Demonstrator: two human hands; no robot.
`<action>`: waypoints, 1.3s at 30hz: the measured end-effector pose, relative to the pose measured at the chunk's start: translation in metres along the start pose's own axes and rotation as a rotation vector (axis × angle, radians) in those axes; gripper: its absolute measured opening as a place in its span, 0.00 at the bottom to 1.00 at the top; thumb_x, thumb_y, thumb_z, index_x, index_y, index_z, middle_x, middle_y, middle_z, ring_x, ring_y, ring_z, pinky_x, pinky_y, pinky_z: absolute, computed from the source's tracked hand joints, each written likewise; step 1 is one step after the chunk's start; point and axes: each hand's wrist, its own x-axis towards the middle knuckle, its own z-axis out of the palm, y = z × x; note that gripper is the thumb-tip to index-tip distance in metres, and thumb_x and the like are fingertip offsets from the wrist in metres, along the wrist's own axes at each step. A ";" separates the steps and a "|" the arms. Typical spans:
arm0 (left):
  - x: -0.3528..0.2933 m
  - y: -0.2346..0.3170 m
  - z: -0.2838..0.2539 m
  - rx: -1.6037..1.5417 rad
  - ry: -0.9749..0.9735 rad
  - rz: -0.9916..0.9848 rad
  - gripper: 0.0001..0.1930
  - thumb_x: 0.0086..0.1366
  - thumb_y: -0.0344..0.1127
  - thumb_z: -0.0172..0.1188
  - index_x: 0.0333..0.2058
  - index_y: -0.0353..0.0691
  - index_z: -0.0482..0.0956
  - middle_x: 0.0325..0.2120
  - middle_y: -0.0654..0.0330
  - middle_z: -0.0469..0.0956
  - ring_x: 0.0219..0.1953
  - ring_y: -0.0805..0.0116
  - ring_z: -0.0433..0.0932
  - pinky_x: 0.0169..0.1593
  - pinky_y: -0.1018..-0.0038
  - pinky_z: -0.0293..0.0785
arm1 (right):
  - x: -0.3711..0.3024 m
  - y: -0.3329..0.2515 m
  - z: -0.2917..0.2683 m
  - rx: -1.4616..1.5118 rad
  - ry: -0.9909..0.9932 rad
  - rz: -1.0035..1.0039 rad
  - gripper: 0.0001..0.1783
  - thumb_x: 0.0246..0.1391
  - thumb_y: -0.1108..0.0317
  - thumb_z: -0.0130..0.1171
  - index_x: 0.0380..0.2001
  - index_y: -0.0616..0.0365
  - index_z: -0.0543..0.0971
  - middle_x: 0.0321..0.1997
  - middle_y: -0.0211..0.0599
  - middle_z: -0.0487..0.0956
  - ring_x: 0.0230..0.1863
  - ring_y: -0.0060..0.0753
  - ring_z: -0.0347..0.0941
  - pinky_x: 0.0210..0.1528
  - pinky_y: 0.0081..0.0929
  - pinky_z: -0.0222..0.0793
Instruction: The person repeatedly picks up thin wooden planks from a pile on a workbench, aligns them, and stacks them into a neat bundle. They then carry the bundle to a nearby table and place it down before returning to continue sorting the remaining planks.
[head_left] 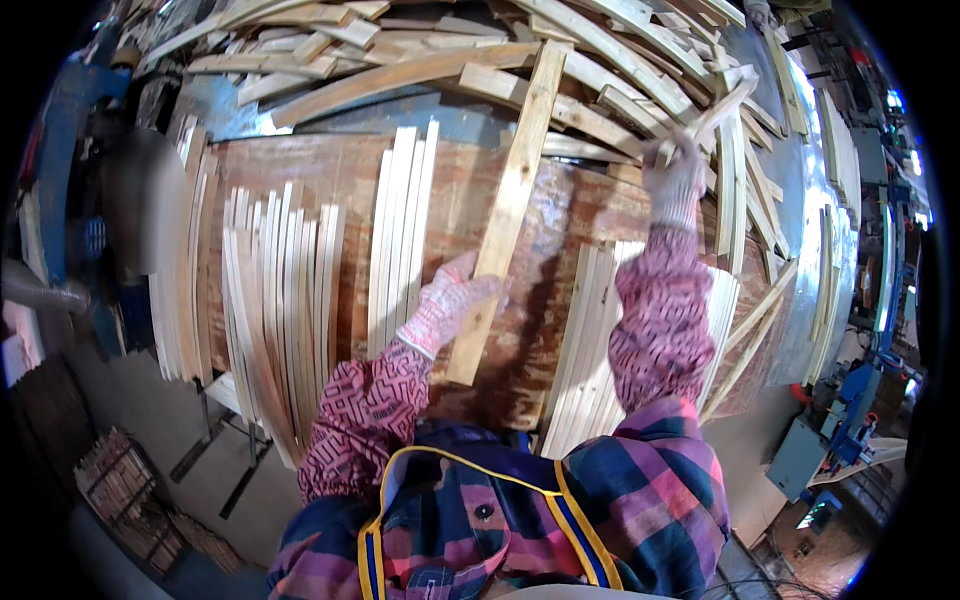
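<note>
My left hand [455, 303], in a pale knitted glove, is closed round the lower part of a long flat wooden slat [517, 185]. This slat slants away from me, its near end over the table and its far end over a heap of wood. Further off to the right, my gloved right hand [674, 180] reaches to the heap's edge. Its fingers are closed on the near end of a pale wooden strip [728, 108], which points up and to the right. Just left of my left hand stands a row of pale strips [402, 225] lying side by side.
A jumbled heap of wooden strips [430, 62] covers the far side. Sorted strips [285, 290] lie on the left of the worn brown tabletop [530, 345]; another stack [588, 350] lies under my right forearm. Blue machinery [850, 410] stands at the right.
</note>
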 end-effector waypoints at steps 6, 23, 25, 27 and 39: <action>-0.059 -0.001 -0.038 0.159 0.154 0.234 0.22 0.63 0.31 0.63 0.55 0.33 0.73 0.37 0.60 0.80 0.35 0.74 0.78 0.41 0.76 0.76 | -0.233 0.139 -0.076 -1.357 0.085 -0.309 0.22 0.58 0.70 0.58 0.53 0.65 0.67 0.36 0.36 0.77 0.31 0.26 0.77 0.33 0.21 0.76; -0.225 -0.307 -0.604 0.249 1.737 -0.245 0.27 0.62 0.44 0.57 0.60 0.49 0.69 0.51 0.44 0.76 0.53 0.42 0.76 0.56 0.53 0.72 | -0.239 0.263 -0.084 -1.327 0.283 -0.086 0.50 0.43 0.84 0.61 0.70 0.52 0.55 0.44 0.47 0.77 0.38 0.40 0.76 0.39 0.34 0.74; -0.226 -0.319 -0.654 0.272 1.719 -0.219 0.27 0.64 0.48 0.56 0.60 0.49 0.69 0.51 0.43 0.76 0.54 0.43 0.75 0.56 0.54 0.72 | -0.234 0.267 -0.097 -1.391 0.283 -0.150 0.49 0.42 0.83 0.58 0.70 0.54 0.55 0.39 0.45 0.77 0.36 0.40 0.74 0.37 0.35 0.74; -0.205 -0.302 -0.696 0.279 1.669 -0.151 0.27 0.65 0.51 0.55 0.61 0.48 0.69 0.52 0.42 0.75 0.54 0.43 0.75 0.57 0.55 0.72 | -0.228 0.253 -0.125 -1.531 0.250 -0.219 0.43 0.46 0.81 0.55 0.68 0.60 0.57 0.40 0.46 0.77 0.36 0.39 0.75 0.38 0.36 0.74; -0.189 -0.267 -0.761 0.658 1.418 0.137 0.33 0.70 0.54 0.49 0.62 0.33 0.65 0.56 0.41 0.73 0.58 0.44 0.72 0.62 0.54 0.68 | -0.265 0.290 -0.083 -1.729 0.245 -0.411 0.52 0.49 0.64 0.69 0.72 0.54 0.50 0.61 0.51 0.72 0.54 0.43 0.73 0.58 0.36 0.72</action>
